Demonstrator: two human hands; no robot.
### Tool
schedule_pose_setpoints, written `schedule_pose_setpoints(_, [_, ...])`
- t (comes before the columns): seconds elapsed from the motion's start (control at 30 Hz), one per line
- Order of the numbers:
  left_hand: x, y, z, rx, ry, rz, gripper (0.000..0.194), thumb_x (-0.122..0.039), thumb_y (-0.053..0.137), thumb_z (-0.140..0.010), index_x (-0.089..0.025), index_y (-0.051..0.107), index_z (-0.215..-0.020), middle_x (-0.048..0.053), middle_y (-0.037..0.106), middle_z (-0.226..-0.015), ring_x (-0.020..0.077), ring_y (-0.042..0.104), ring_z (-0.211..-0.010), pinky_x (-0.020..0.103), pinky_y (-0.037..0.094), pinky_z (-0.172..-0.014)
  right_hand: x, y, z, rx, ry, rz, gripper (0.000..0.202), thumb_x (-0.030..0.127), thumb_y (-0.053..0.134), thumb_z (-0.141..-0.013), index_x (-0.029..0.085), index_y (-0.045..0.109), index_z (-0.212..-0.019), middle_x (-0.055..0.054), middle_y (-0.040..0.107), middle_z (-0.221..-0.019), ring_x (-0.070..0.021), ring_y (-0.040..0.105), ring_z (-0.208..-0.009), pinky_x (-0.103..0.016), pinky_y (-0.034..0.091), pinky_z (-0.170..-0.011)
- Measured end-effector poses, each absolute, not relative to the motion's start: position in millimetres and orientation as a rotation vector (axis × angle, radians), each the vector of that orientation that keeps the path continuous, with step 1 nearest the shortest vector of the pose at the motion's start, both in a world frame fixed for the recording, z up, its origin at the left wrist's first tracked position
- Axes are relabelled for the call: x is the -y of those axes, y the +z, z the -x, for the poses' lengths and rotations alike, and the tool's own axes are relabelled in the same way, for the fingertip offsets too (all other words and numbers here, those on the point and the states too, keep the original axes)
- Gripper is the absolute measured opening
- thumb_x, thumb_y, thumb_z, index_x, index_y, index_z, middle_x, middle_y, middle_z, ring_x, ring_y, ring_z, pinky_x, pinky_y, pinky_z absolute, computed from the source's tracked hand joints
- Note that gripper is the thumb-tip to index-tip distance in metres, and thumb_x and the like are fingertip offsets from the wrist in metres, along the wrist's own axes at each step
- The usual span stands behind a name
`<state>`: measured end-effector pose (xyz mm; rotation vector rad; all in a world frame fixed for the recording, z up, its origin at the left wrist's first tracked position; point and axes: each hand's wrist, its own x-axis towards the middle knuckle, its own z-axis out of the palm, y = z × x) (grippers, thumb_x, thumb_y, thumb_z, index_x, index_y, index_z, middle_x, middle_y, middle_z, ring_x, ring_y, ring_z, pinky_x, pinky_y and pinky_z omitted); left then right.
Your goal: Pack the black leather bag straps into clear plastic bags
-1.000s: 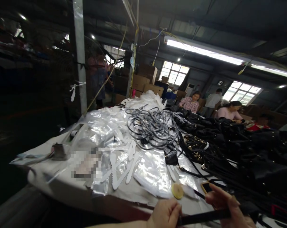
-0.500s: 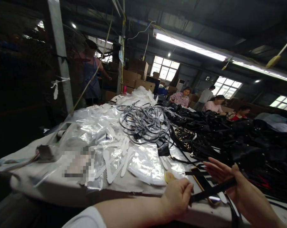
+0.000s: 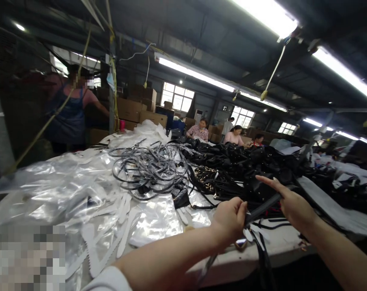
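A black strap (image 3: 264, 208) stretches between my two hands above the table's front edge. My left hand (image 3: 230, 220) is closed round its near end, and a blurred length of strap hangs below that hand. At the other end, my right hand (image 3: 288, 198) pinches the strap with its index finger pointing out to the left. More black straps (image 3: 264, 250) dangle over the table edge between the hands. Beyond them lie black straps with gold clasps (image 3: 209, 182) and a tangle of plastic-wrapped straps (image 3: 153, 167).
Clear plastic bags (image 3: 157, 220) and white toothed strips (image 3: 90, 246) cover the table's left side. Black bags (image 3: 247, 157) are piled at the back and right. A person in an apron (image 3: 68, 109) stands at the left; others sit beyond the pile. Cartons (image 3: 130, 109) stand behind.
The view has swung to the right, so the table's contents sit further left. My right hand, open-fingered before, now pinches the strap, and it has risen with the strap.
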<state>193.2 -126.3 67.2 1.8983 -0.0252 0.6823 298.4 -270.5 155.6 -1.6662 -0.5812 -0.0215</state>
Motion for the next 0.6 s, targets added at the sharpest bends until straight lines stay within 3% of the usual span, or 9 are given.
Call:
schedule_pose_setpoints(0.1, [136,93,-211,0.079,0.676,-1.767,0.035,-0.038,0.037,-0.099,-0.020,0.055,-0.076,-0.001,0.055,-0.059,0.0127,0.050,-0.051,0.023,0.036,-0.050,257,151,-281,0.691,0.076,1.780,0.045,0.064,0.063,-0.080,0.030,0.078,-0.105,-0.003,0.065,-0.134,-0.0294,0.042,-0.140,-0.043,0.015,-0.123])
schedule_pose_setpoints(0.23, [136,114,-226,0.101,0.819,-1.749,0.032,-0.033,0.040,-0.097,-0.019,0.059,-0.076,0.002,0.062,-0.070,0.0142,0.056,-0.065,0.024,0.042,-0.061,248,147,-283,0.660,0.220,1.673,0.049,0.069,0.064,-0.076,0.027,0.078,-0.097,-0.007,0.074,-0.117,-0.0309,0.047,-0.135,-0.045,0.028,-0.118])
schedule_pose_setpoints(0.33, [129,107,-225,0.048,0.859,-1.860,0.034,-0.034,0.043,-0.096,-0.019,0.055,-0.068,0.000,0.058,-0.064,0.0136,0.051,-0.062,0.024,0.039,-0.061,263,164,-309,0.409,0.202,1.578,0.046,0.059,0.049,-0.089,0.024,0.078,-0.083,-0.010,0.077,-0.107,-0.0303,0.048,-0.135,-0.048,0.035,-0.114])
schedule_pose_setpoints(0.47, [124,100,-225,-0.003,0.785,-1.850,0.036,-0.036,0.043,-0.096,-0.019,0.051,-0.066,-0.002,0.052,-0.055,0.0115,0.047,-0.052,0.023,0.036,-0.053,272,184,-326,0.406,0.207,1.443,0.029,0.033,0.049,-0.092,0.026,0.077,-0.093,-0.006,0.074,-0.117,-0.0238,0.056,-0.128,-0.043,0.041,-0.110])
schedule_pose_setpoints(0.6, [124,123,-234,0.049,0.658,-1.643,0.036,-0.044,0.038,-0.098,-0.019,0.056,-0.080,-0.004,0.052,-0.052,0.0104,0.047,-0.040,0.021,0.036,-0.044,248,183,-300,0.659,0.154,1.452,0.026,0.043,0.067,-0.083,0.023,0.078,-0.096,-0.007,0.075,-0.113,-0.0267,0.057,-0.125,-0.039,0.039,-0.112])
